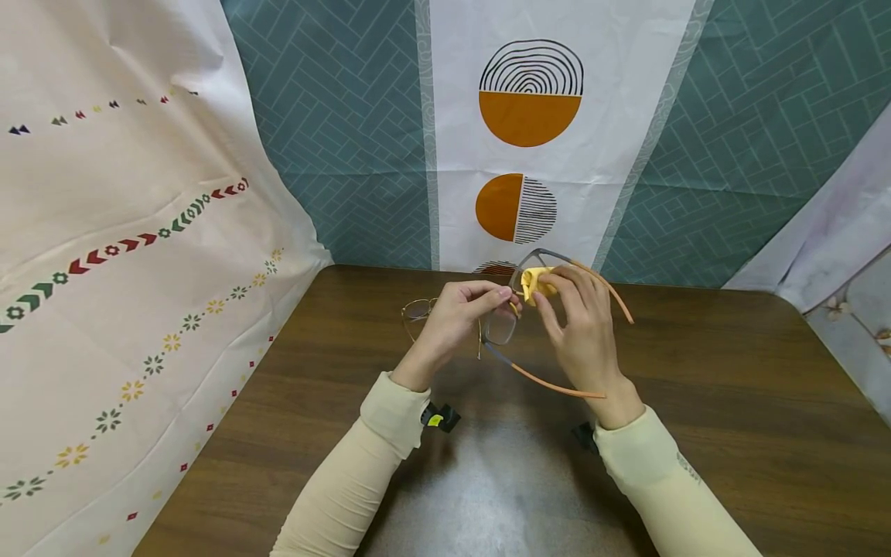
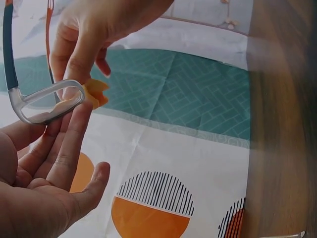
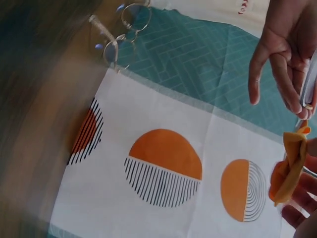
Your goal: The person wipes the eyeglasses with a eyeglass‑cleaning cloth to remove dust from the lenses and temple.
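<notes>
Grey-framed eyeglasses with orange temple tips are held up above the far part of the table. My left hand pinches them near the bridge, thumb and fingers on the frame. A small yellow cloth is bunched in the fingertips of my right hand, at the lens farther from me. In the left wrist view the cloth sticks out past the rim, and the near lens rim rests by the left fingers. The right wrist view shows the cloth folded between the right fingers.
A second pair of eyeglasses, round with thin gold wire frames, lies on the wooden table behind my left hand. A patterned cloth backdrop hangs at the table's far edge, and a cream curtain runs along the left.
</notes>
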A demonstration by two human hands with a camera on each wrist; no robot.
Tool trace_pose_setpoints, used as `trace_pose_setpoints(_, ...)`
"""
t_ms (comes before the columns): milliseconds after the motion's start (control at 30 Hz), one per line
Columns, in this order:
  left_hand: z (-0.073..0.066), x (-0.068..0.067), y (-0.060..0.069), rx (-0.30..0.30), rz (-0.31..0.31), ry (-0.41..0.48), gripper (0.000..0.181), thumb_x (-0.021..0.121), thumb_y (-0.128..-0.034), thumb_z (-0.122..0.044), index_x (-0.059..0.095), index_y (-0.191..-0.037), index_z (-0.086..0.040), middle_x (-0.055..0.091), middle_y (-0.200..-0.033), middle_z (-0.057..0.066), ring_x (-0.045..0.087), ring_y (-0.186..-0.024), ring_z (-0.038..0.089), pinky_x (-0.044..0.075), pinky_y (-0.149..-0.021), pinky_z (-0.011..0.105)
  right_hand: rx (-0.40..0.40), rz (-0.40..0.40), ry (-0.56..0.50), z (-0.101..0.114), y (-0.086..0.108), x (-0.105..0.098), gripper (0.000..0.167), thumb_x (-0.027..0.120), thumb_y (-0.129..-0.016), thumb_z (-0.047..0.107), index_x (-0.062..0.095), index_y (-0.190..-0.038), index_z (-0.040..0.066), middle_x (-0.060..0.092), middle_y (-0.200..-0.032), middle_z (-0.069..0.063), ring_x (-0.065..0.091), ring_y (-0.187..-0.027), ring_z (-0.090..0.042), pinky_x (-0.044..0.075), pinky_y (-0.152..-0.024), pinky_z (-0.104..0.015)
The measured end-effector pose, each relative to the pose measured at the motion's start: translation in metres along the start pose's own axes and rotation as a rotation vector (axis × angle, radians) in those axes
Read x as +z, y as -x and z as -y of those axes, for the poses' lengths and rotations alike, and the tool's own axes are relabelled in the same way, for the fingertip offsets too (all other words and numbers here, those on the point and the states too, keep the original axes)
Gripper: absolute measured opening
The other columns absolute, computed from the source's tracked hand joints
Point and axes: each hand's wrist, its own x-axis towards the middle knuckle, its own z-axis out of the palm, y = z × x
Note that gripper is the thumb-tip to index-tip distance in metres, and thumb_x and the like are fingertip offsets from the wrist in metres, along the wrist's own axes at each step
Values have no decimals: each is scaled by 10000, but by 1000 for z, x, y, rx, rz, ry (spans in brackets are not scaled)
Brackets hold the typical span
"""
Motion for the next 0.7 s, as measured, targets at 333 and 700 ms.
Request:
trace_pose_setpoints(333, -4, -1, 0, -12, -23, -26, 225, 605, -1044, -40, 717, -1102, 147, 757, -944, 27, 652, -998, 545, 530, -1017, 462, -64, 27, 35, -2, 1, 1, 379, 790, -888, 99, 639, -1210, -32, 646, -1182, -225, 560, -1134, -442, 408, -898, -569)
trace_pose_setpoints(700, -5, -1, -1, -20, -2, -77, 209, 622, -1036, -43, 733, -1067, 130, 772, -920, 44, 708, -933, 406, 505, -1030, 358, -64, 31, 78, -4, 0, -1, 372, 785, -856, 12, 644, -1198, -27, 656, -1150, -215, 579, -1081, -443, 424, -918, -588)
